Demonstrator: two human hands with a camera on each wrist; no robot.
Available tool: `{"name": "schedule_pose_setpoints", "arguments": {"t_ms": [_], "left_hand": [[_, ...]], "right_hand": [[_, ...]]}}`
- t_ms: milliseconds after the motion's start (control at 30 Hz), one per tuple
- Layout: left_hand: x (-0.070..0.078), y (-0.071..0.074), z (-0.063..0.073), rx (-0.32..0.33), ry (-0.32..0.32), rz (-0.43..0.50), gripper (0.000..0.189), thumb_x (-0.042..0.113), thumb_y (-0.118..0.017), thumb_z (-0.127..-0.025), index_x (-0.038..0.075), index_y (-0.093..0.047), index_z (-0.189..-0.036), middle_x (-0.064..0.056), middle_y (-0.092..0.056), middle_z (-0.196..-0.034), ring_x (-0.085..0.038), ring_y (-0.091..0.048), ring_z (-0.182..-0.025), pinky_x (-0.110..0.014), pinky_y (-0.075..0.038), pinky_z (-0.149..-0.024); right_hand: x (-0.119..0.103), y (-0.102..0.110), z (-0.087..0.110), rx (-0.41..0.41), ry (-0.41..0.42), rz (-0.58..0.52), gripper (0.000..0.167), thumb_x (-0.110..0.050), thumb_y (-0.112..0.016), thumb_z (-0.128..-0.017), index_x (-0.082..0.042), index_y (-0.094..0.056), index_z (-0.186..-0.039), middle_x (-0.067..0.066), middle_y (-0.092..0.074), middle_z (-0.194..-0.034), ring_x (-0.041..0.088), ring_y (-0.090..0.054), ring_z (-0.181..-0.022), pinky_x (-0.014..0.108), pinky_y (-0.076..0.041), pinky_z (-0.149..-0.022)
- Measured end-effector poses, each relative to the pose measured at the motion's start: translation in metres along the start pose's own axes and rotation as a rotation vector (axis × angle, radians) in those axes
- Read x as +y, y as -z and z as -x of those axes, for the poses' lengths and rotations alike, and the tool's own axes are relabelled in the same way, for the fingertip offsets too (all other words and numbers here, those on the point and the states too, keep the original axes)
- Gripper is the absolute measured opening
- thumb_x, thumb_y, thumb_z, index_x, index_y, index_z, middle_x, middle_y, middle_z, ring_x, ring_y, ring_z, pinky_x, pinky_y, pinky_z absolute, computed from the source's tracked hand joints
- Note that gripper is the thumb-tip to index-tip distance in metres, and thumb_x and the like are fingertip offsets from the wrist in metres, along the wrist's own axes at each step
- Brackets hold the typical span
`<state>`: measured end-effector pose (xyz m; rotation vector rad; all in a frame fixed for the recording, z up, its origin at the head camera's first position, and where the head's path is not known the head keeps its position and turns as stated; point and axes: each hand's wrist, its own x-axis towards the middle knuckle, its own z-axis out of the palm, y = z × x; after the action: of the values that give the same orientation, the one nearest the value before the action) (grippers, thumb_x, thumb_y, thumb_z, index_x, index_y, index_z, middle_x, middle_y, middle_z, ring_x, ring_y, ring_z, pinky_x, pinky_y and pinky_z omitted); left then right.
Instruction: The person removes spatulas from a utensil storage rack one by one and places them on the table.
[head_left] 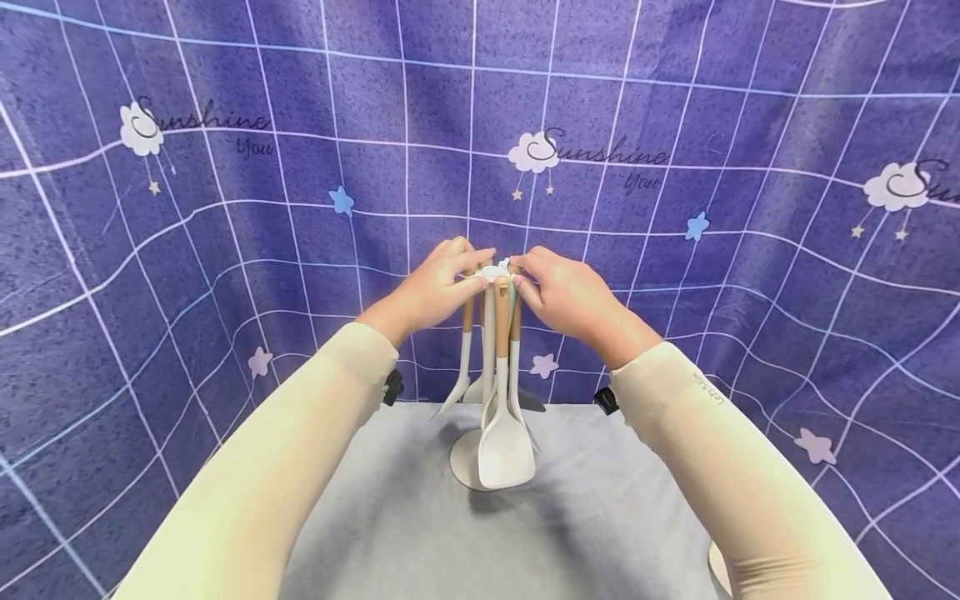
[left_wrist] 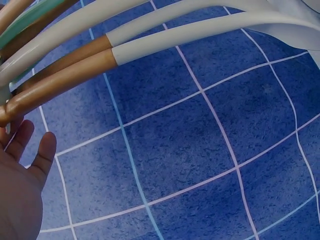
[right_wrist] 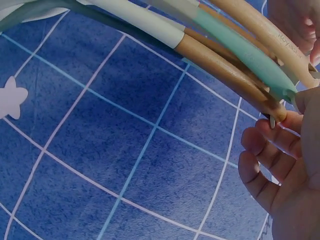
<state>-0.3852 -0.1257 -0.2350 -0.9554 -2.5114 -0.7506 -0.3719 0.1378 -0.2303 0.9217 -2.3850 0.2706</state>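
A white utensil rack [head_left: 462, 465] with a round base stands upright in the head view, hung with several kitchen utensils with wooden handles. A white spatula [head_left: 507, 454] faces me at the front. On the left of the rack's top, my left hand [head_left: 441, 282] pinches the white rim between thumb and forefinger. My right hand [head_left: 564, 292] grips the same top from the opposite side. In the right wrist view its forefinger lies by a wooden handle's end [right_wrist: 225, 77], close to a teal handle [right_wrist: 240, 55]. The remaining fingers of both hands stay loosely spread.
Grey cloth [head_left: 600, 517] covers the table under the rack. Behind it hangs a purple-blue curtain [head_left: 630, 217] with grid lines, clouds and stars. A pale round-edged object [head_left: 717, 568] is partly hidden by the right sleeve at the lower right.
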Motion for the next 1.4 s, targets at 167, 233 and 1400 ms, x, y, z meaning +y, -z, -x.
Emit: {"name": "schedule_pose_setpoints", "arguments": {"t_ms": [167,233,1400], "left_hand": [[-0.002,-0.002,0.001,0.005,0.008,0.016,0.058,0.036,-0.052,-0.116,0.014,-0.053,-0.17,-0.008,-0.061,-0.142,-0.03,-0.052,-0.132,-0.053,-0.05,-0.109],[-0.002,-0.002,0.001,0.002,0.008,0.021,0.058,0.034,-0.051,-0.116,0.015,-0.053,-0.171,-0.009,-0.061,-0.142,-0.03,-0.052,-0.132,-0.053,-0.049,-0.109],[0.003,0.0,-0.011,-0.015,0.067,0.125,0.054,0.028,-0.044,-0.118,0.008,-0.058,-0.166,-0.016,-0.062,-0.139,-0.031,-0.057,-0.126,-0.052,-0.05,-0.112]], "right_hand": [[-0.003,-0.003,0.001,0.023,0.0,0.016,0.038,-0.032,-0.055,-0.119,-0.009,-0.072,-0.144,0.01,-0.074,-0.127,0.031,-0.074,-0.101,0.057,-0.065,-0.099],[-0.004,-0.004,0.002,0.039,0.005,0.021,0.038,-0.032,-0.055,-0.119,-0.008,-0.073,-0.143,0.01,-0.074,-0.126,0.031,-0.074,-0.098,0.056,-0.065,-0.097],[-0.011,-0.014,0.005,0.186,0.058,0.092,0.032,-0.03,-0.06,-0.117,-0.002,-0.073,-0.126,0.013,-0.072,-0.111,0.032,-0.07,-0.077,0.054,-0.065,-0.075]]}}
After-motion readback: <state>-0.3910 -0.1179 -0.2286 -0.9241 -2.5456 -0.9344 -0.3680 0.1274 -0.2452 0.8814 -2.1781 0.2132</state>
